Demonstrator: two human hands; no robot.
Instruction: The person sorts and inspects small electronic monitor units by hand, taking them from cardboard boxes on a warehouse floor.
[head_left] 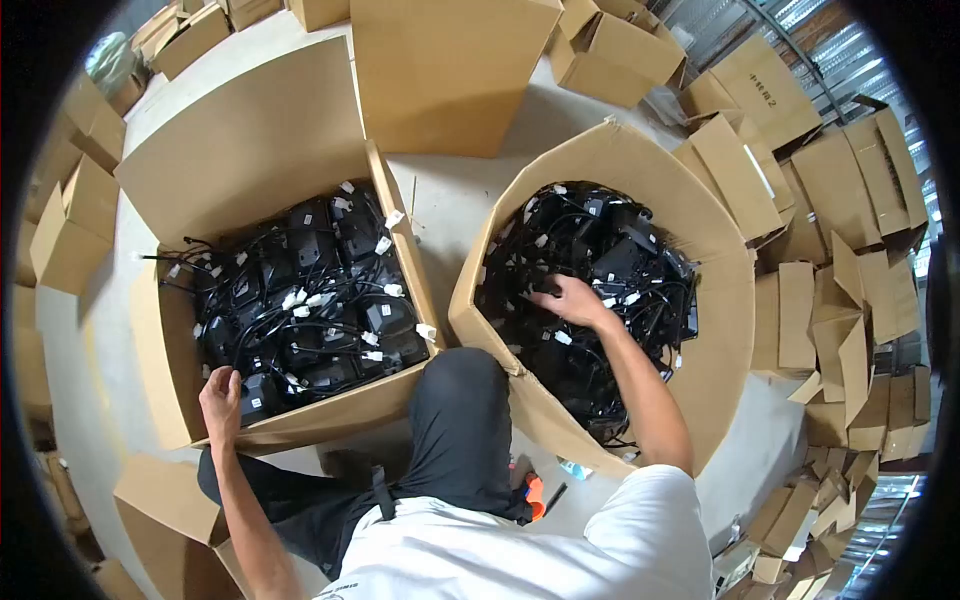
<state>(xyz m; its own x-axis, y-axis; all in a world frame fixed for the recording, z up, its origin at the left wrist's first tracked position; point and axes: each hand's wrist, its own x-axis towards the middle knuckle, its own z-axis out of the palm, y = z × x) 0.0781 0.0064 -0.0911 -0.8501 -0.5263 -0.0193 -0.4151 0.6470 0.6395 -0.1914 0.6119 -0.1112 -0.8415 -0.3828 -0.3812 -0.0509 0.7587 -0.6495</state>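
Warehouse floor: hands (222, 392) (both) in boxes (300, 420)

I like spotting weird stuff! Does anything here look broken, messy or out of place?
The right-hand box is bulged out of shape, its rim torn near the top. Black adapters with cables lie tangled inside it. A small orange tool lies loose on the floor by the person's knee.

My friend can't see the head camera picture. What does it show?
A person kneels over two open cardboard boxes of black power adapters with tangled cords. The right hand digs into the right box; the left hand rests on adapters at the left box's front edge.
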